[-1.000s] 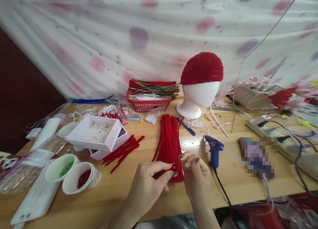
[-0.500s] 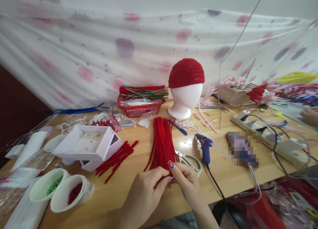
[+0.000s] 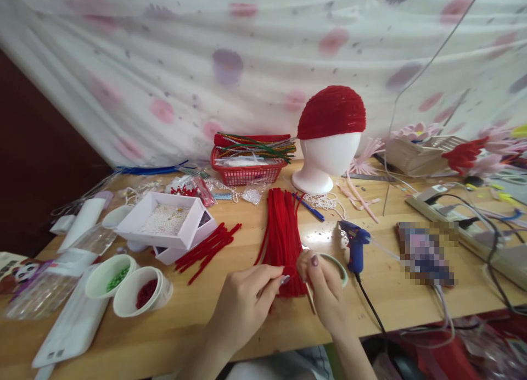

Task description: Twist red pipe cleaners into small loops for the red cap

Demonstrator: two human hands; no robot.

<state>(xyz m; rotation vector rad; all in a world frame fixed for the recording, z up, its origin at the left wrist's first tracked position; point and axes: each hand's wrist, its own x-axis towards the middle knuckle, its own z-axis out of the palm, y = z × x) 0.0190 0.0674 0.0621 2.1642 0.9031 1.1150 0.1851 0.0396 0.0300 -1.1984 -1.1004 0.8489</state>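
My left hand is closed in a pinch at the near end of a bundle of red pipe cleaners. A short red piece of pipe cleaner shows at its fingertips, its shape partly lost against the bundle. Just to the right, my right hand has its thumb and fingers pressed together; what they hold, if anything, is hidden. Under and behind that hand lie scissors with pale green handles, mostly covered. A blue glue gun rests farther right.
A white foam head wears a red cap. Behind the bundle stands a red basket of pipe cleaners. To the left are a white box of beads, loose red pipe cleaners and cups of beads. A power strip lies right.
My hands have drawn apart, the right one moving rightward over the scissors. The whole view has shifted, so things on the table appear farther right. The co-worker's hand has left the view.
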